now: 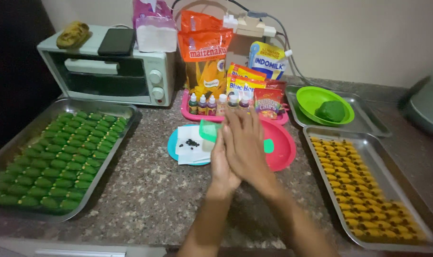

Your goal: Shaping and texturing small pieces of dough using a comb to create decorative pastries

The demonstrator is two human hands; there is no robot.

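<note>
Being pressed palm to palm: left hand [222, 164], right hand [247, 150], fingers flat, nothing visibly gripped, above pink plate [283, 152]. Dough rolling judged underway; green dough [331, 111] being kept beside.

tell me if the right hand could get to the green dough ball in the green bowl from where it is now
Probably yes. The right hand is pressed palm to palm against the left hand, and the green dough ball lies uncovered in the green bowl to its right, with nothing tall between.

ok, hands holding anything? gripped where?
Cannot tell. Left hand and right hand are pressed palm to palm above the counter; anything between them is hidden.
</note>
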